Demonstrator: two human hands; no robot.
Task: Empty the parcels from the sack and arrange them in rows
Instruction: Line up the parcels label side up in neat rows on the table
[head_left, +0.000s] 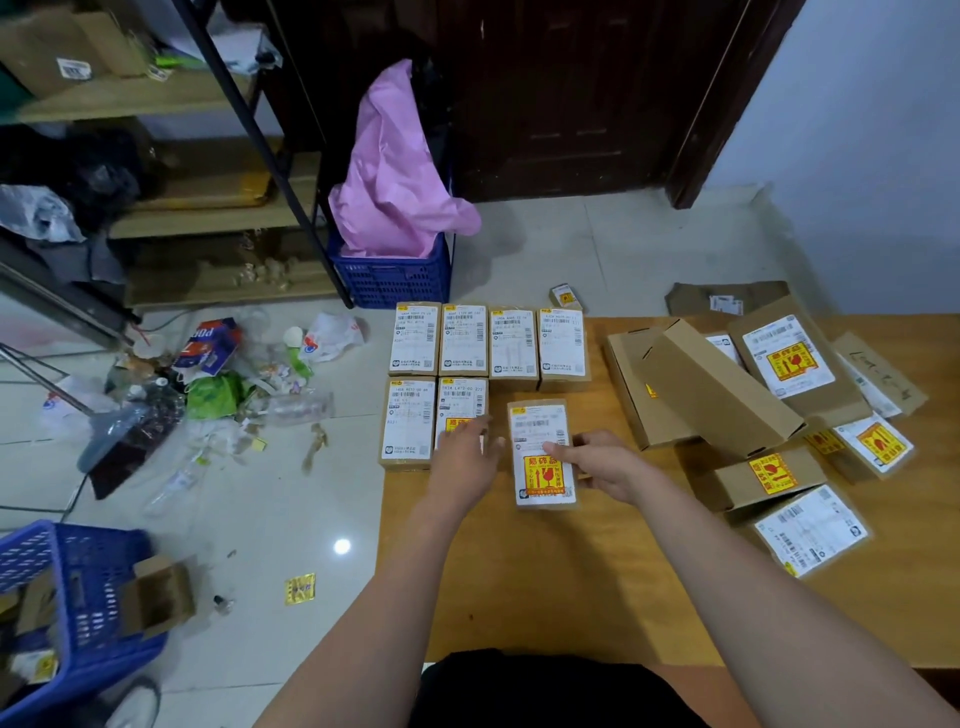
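Small brown cardboard parcel with yellow fragile sticker (543, 457) pinched by right hand (605, 467); left hand (464, 457) at 9 o'clock, fingers straight, apart.

The left hand (464, 457) covers the lower label of the second parcel in the near row (462, 410), its fingertips blurred; print on every shipping label is too small to read; the long box (727, 387) hides part of the flat carton (631, 384) beneath it; the blue crate (78, 597) is cut off by the left edge; the desk (519, 597) runs past the right edge.
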